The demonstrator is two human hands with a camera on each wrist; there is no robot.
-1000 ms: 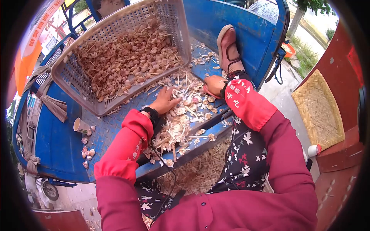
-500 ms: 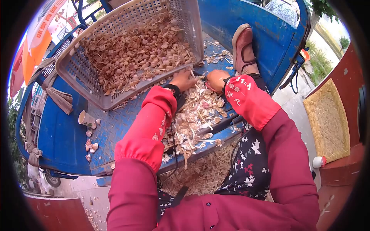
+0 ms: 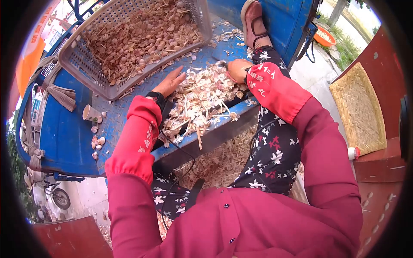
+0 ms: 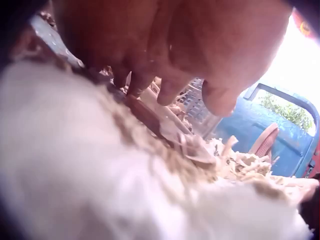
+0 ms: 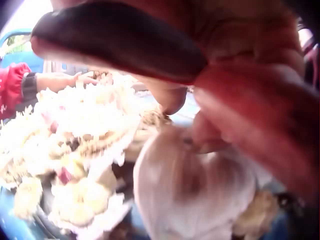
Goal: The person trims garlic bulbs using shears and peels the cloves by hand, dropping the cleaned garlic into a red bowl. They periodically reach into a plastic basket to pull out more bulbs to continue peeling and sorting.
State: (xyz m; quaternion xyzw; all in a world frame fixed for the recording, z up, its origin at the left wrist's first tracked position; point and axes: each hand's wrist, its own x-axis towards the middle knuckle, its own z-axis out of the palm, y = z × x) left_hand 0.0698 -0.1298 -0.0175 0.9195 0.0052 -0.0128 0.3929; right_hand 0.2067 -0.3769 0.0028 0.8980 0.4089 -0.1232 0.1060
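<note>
Grip first: right hand (image 3: 237, 70) is curled round a dark-handled tool (image 5: 120, 42) with a garlic bulb (image 5: 195, 195) against its fingertips, at the far right edge of the garlic trimmings pile (image 3: 202, 101). Left hand (image 3: 170, 82) lies flat, fingers straight, on the pile's far left edge, holding nothing; wrist view is too blurred to add much. Change: half a second ago the left hand was up at the grey basket (image 3: 129, 43) lip; it has now pulled back nearer and spread onto the scraps. Reads as sorting through the pile rather than drawing from the basket. Outward: blue truck bed (image 3: 124, 124) under everything, paper cup (image 3: 91, 113) and loose cloves (image 3: 97, 142) to the left, woven tray (image 3: 359, 112) far right.
</note>
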